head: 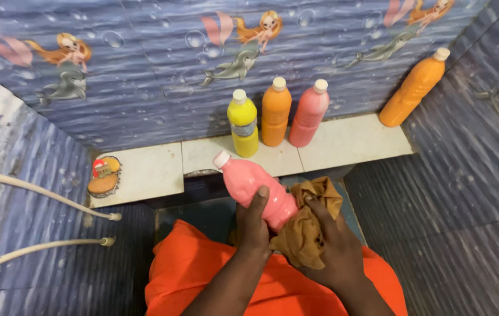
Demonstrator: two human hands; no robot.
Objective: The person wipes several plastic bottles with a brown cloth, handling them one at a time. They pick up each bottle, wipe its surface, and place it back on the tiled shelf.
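Five bottles are in view, and only one of them is in your hands: the pink bottle [258,187], held tilted over your lap with its white cap toward the front edge of the tiled ledge [144,175]. Your left hand [253,222] grips it from below, thumb laid up along the side and the other fingers wrapped behind, out of sight. Your right hand [334,246] presses a brown cloth [311,219] against the bottle's lower end, fingers curled together around the bunched fabric.

As a judgement, you are partway through wiping this one; the bottom half is under the cloth, the neck and cap are bare, and I cannot tell how clean any of it is.

Four bottles stand on the ledge against the back wall: a yellow bottle [243,123], an orange bottle [276,112] and a second pink bottle [309,114] close together near the middle, and a larger orange bottle [413,88] leaning in the right rear corner. Whether those have been wiped I cannot say.

Near the ledge's left end sits a scrubbing pad [105,174]. Two white hoses [44,193] reach in from the left, well apart from your hands
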